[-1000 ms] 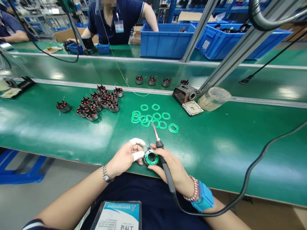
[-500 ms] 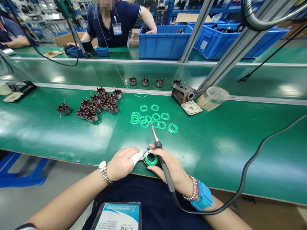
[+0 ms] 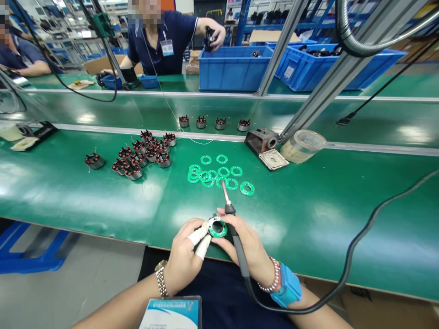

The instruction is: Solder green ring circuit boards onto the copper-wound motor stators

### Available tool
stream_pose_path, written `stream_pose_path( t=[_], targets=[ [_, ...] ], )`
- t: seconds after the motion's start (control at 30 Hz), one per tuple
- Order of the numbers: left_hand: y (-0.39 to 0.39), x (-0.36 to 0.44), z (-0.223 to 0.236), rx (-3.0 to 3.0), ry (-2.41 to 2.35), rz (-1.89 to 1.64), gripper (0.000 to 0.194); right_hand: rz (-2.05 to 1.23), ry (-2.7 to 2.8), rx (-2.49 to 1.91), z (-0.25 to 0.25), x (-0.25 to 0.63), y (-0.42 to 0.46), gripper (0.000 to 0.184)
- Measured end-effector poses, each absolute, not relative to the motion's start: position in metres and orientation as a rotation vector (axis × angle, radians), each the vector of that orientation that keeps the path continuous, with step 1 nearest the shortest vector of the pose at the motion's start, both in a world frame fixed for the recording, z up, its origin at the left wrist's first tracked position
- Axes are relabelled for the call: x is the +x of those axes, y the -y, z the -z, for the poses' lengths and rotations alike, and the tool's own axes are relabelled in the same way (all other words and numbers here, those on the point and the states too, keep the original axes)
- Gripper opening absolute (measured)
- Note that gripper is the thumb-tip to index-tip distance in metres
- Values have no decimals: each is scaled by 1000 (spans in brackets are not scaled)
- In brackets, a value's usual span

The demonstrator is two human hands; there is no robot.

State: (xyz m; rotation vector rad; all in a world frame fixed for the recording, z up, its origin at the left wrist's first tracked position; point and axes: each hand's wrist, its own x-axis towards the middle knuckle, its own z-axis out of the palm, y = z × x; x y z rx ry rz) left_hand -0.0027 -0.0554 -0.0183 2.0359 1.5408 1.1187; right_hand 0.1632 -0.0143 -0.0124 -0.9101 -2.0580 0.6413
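Observation:
At the table's near edge my left hand (image 3: 187, 249), two fingers in white cots, pinches the left side of a small motor stator capped with a green ring board (image 3: 217, 227). My right hand (image 3: 247, 244) supports the stator from the right and also holds a soldering iron (image 3: 232, 217) between its fingers, tip pointing away and up, off the part. Loose green ring boards (image 3: 219, 176) lie just beyond the iron's tip. A cluster of copper-wound stators (image 3: 146, 153) sits further left.
A soldering iron stand with sponge (image 3: 269, 148) and a clear tape roll (image 3: 302, 145) stand at the back right. Four stators (image 3: 212, 122) ride the conveyor belt. Across it a co-worker (image 3: 164, 36) lifts a part over blue bins (image 3: 233, 68). The iron's cable (image 3: 360, 237) loops right.
My left hand has slid down and toward me, its covered fingers now gripping the stator from below left. The view shifted slightly; the co-worker raised a hand with a part.

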Motion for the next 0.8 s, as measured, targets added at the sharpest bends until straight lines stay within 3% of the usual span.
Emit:
stream_pose_path(
  t=[0.13, 0.3, 0.43, 0.53, 0.8],
  targets=[
    [66, -1, 22, 2010, -1404, -1072, 42, -709, 2065, -865, 11, 166, 6, 34],
    [61, -4, 19, 1653, -1388, -1034, 27, -803, 2109, -818, 5, 174, 0, 39],
    [42, -10, 12, 1622, -1399, -915, 59, -705, 2074, -961, 2, 175, 10, 44],
    [29, -10, 8, 1704, -1313, -819, 76, -605, 2030, -1002, 3, 169, 18, 38],
    [33, 9, 13, 1692, -1458, -912, 67, -542, 1971, -987, 9, 165, 23, 27]
  ],
)
